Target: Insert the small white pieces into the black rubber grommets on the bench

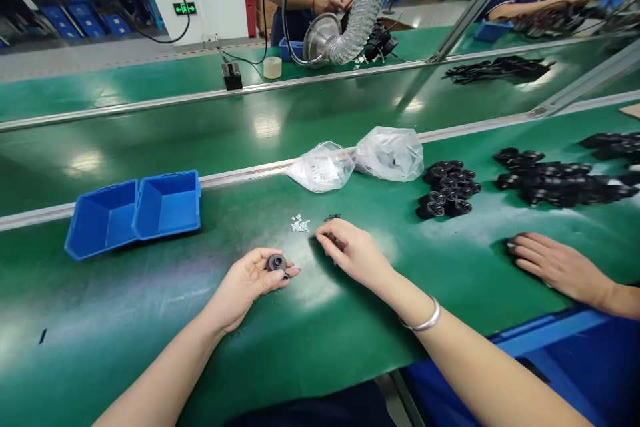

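Between its thumb and fingers, my left hand [250, 280] grips a round black part [277, 263] with a raised ring in its centre. My right hand [353, 250] is to the right, its fingers bent together just below a small pile of tiny black pieces [333, 217]; whether anything is between its fingertips is too small to tell. Left of those fingertips lies a small heap of little white pieces [300, 223] on the green table [280, 360].
Two blue bins [103, 220] stand at the left. Plastic bags [390, 153] lie behind the small pieces. Black parts [447, 188] are grouped at the right, near another person's hand [555, 263]. A person works across the table beside a silver duct [363, 10].
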